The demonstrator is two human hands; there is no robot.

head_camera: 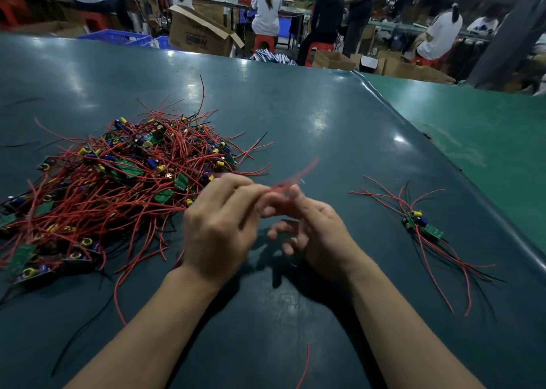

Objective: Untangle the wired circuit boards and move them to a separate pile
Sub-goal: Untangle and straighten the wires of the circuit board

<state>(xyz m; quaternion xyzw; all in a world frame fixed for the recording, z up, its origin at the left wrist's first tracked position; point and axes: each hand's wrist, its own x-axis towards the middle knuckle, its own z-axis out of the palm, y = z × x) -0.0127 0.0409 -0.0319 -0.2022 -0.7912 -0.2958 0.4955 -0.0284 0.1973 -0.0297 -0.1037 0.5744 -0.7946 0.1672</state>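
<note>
A big tangled heap of green circuit boards with red and black wires (118,181) lies on the left of the dark green table (310,116). A small separate pile of wired boards (419,224) lies to the right. Both my hands meet in the middle, just right of the heap. My left hand (221,223) pinches blurred red wires (292,178) with curled fingers. My right hand (313,232) also touches those wires with thumb and forefinger, its other fingers loosely curled. Whether a board hangs from the held wires is hidden by blur.
A loose red wire (304,368) lies near the front edge. The table's right edge (443,164) drops to a lighter green surface (487,140). Behind the far edge stand cardboard boxes (201,33), red stools and several seated people.
</note>
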